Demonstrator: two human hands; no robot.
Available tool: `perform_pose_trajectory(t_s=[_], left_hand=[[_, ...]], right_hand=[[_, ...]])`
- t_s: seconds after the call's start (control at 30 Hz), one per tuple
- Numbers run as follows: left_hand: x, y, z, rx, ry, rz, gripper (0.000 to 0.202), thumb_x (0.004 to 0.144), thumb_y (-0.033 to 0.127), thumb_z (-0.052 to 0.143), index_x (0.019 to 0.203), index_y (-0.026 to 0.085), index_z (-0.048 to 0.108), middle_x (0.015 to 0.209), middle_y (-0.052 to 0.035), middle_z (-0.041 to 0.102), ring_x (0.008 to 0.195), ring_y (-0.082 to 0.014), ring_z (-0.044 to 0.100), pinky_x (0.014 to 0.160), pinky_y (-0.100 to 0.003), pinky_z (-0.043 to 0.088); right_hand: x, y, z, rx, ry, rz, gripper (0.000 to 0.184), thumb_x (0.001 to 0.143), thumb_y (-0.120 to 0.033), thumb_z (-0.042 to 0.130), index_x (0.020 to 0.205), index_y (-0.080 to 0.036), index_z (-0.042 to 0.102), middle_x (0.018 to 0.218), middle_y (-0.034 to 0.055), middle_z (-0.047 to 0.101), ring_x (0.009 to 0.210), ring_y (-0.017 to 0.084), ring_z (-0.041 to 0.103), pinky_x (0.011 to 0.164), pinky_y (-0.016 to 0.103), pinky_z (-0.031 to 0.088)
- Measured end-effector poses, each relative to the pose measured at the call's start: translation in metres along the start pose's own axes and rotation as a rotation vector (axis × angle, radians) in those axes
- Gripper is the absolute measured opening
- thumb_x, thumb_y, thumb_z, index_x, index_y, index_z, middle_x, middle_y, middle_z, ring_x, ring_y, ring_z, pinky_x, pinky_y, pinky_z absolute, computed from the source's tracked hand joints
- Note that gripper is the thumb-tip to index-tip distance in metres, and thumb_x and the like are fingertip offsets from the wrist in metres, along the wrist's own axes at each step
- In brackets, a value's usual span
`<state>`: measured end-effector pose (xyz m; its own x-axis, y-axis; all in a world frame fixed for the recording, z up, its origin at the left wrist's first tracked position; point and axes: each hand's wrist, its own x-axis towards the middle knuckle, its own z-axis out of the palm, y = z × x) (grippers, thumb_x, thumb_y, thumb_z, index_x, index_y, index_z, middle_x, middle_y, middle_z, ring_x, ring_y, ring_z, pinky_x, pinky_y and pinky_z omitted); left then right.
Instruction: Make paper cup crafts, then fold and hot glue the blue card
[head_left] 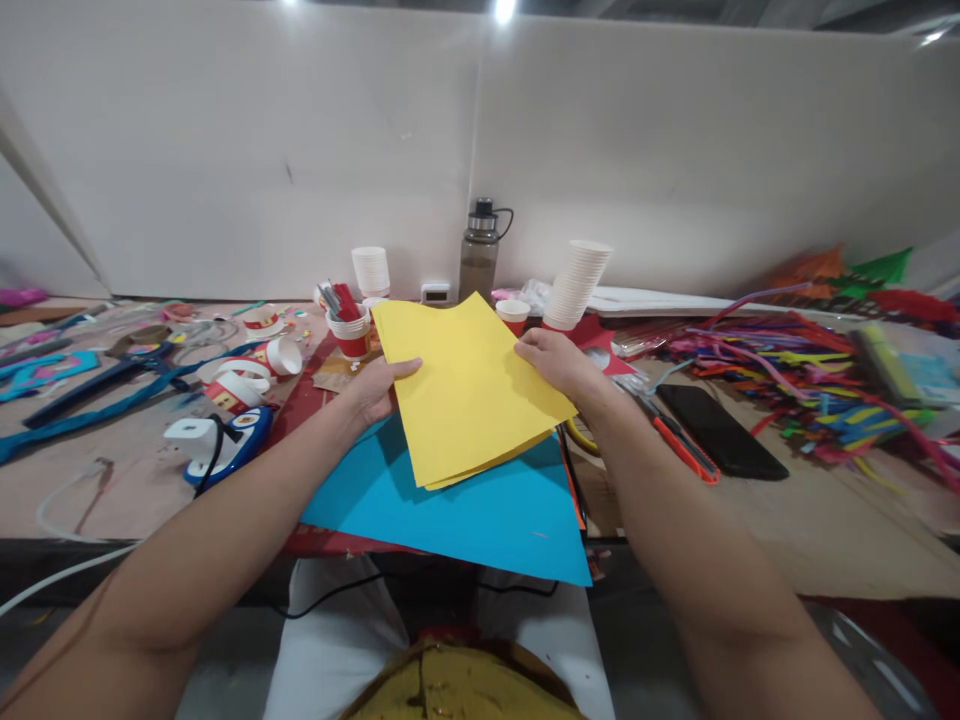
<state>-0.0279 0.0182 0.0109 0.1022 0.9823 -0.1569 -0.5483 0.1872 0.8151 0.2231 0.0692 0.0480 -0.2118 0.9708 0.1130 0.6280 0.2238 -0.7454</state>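
Note:
Several sheets of yellow paper (472, 390) are held up between both hands, loosely stacked, with their lower edges slightly offset. On the left side my left hand (381, 388) grips the edge, its thumb on top and its fingers mostly hidden. My right hand (553, 358) pinches the opposite edge near the upper right. Beneath the yellow stack lies a large blue sheet of paper (450, 535), which overhangs the table's front edge.
Left are a blue-and-white power strip (232, 450), a cut paper cup (238, 385) and scissors (97, 385). A bottle (478, 255) and stacked cups (577, 285) stand behind. Right are a box cutter (684, 445), a phone (720, 430) and colourful pipe cleaners (817, 375).

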Motion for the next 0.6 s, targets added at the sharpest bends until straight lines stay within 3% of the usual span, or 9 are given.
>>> perform_pose_trajectory(t_s=[0.17, 0.3, 0.43, 0.6], left_hand=[[-0.002, 0.006, 0.002, 0.005, -0.007, 0.168, 0.05, 0.075, 0.002, 0.059, 0.123, 0.014, 0.055, 0.115, -0.0137, 0.064, 0.104, -0.028, 0.062, 0.098, -0.049, 0.043], [-0.006, 0.014, 0.005, 0.012, -0.088, 0.228, 0.05, 0.076, 0.006, 0.061, 0.124, 0.017, 0.054, 0.119, -0.0114, 0.063, 0.109, -0.0263, 0.059, 0.101, -0.047, 0.04], [-0.007, 0.016, 0.005, 0.017, -0.107, 0.253, 0.054, 0.076, 0.006, 0.062, 0.127, 0.019, 0.051, 0.119, -0.0114, 0.063, 0.109, -0.0265, 0.059, 0.1, -0.047, 0.041], [-0.006, 0.011, 0.005, 0.023, -0.113, 0.252, 0.05, 0.075, 0.008, 0.064, 0.123, 0.017, 0.054, 0.12, -0.0127, 0.062, 0.108, -0.0278, 0.059, 0.097, -0.046, 0.045]], right_hand=[[0.002, 0.002, 0.004, 0.11, 0.136, -0.066, 0.022, 0.077, -0.035, 0.056, 0.089, -0.017, 0.06, 0.085, 0.0028, 0.066, 0.071, 0.013, 0.058, 0.059, 0.022, 0.043], [0.001, -0.001, 0.005, 0.372, 0.005, -0.081, 0.04, 0.075, -0.04, 0.063, 0.109, -0.021, 0.056, 0.107, 0.0058, 0.066, 0.084, 0.016, 0.063, 0.068, 0.026, 0.05], [-0.001, -0.001, 0.006, 0.613, -0.145, 0.086, 0.027, 0.075, -0.04, 0.063, 0.092, -0.019, 0.064, 0.09, 0.0069, 0.071, 0.071, 0.02, 0.067, 0.062, 0.031, 0.053], [-0.003, -0.002, 0.007, 0.745, -0.09, 0.103, 0.02, 0.069, -0.03, 0.07, 0.084, -0.019, 0.066, 0.078, 0.0037, 0.072, 0.064, 0.021, 0.067, 0.059, 0.032, 0.055]])
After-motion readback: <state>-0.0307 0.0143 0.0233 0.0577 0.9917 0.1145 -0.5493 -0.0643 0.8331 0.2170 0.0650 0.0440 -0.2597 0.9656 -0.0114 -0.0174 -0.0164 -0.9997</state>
